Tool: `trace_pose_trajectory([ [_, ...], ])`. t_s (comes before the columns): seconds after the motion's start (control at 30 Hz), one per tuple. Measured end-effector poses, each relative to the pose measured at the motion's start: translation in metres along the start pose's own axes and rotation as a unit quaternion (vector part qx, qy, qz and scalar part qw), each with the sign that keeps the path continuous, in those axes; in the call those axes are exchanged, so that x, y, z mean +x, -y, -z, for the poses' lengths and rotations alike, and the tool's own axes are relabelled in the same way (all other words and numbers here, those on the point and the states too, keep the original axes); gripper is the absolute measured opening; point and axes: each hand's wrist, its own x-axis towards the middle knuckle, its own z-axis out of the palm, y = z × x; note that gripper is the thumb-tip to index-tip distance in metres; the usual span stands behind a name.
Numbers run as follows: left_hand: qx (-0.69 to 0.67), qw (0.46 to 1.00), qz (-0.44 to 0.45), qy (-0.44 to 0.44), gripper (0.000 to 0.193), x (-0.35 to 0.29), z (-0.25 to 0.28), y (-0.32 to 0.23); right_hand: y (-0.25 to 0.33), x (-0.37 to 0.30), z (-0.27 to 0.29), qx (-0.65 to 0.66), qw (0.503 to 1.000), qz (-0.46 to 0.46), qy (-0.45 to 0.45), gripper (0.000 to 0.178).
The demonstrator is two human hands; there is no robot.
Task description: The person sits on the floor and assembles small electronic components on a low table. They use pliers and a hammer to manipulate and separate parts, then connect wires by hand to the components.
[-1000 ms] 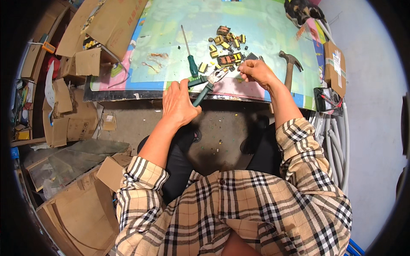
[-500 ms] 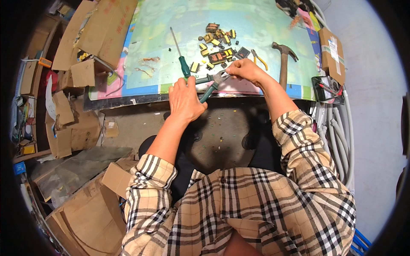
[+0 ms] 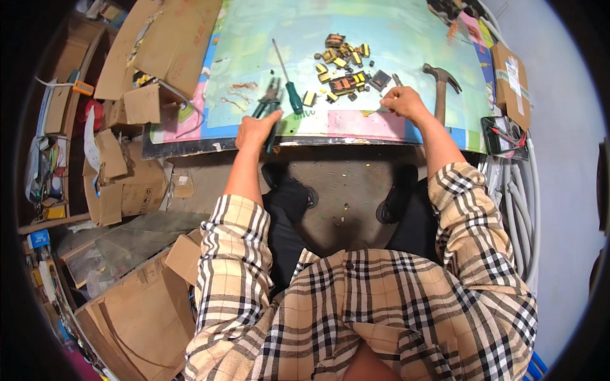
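Note:
My left hand (image 3: 254, 130) is closed around a pair of green-handled pliers (image 3: 272, 101), whose jaws point away from me above the mat. My right hand (image 3: 403, 103) hovers over the mat with its fingertips pinched; whatever is between them is too small to make out. Beneath that hand lie small cutters (image 3: 397, 80), only their tip showing, the orange handles hidden. A green-handled screwdriver (image 3: 293, 95) rests between my hands. Beyond them sits a pile of small yellow-and-black transformer parts (image 3: 343, 56), with a larger copper-wound transformer (image 3: 349, 83) nearest me.
A wooden-handled hammer (image 3: 441, 89) lies at the right of the table mat (image 3: 273, 19). Copper wire scraps (image 3: 240, 89) lie on the left. An open cardboard box (image 3: 181, 44) stands at the left edge. A black meter with red leads (image 3: 499, 134) sits at the right corner.
My left hand has swung the pliers left and turned their jaws away from me. My right hand has parted from them and moved right, over the small cutters. The view has shifted slightly.

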Motion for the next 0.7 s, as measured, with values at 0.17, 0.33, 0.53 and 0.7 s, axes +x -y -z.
trace_pose_trajectory([
  [0.17,-0.082,0.996,0.016,-0.015,0.094,0.026,-0.030,-0.005,-0.039,0.013,-0.008,-0.133,0.990,0.043,0.037,0.018],
  [0.33,-0.042,0.999,-0.010,0.013,0.094,0.021,-0.031,-0.015,-0.055,0.017,-0.011,-0.012,0.999,0.041,0.027,0.028],
  [0.53,0.091,0.993,-0.068,0.010,0.084,0.028,-0.043,-0.011,-0.039,0.012,-0.003,0.034,0.999,-0.026,0.015,0.022],
  [0.7,0.045,0.957,-0.281,-0.062,0.054,-0.021,-0.036,-0.051,-0.014,-0.003,0.010,0.178,0.984,-0.017,0.001,0.017],
])
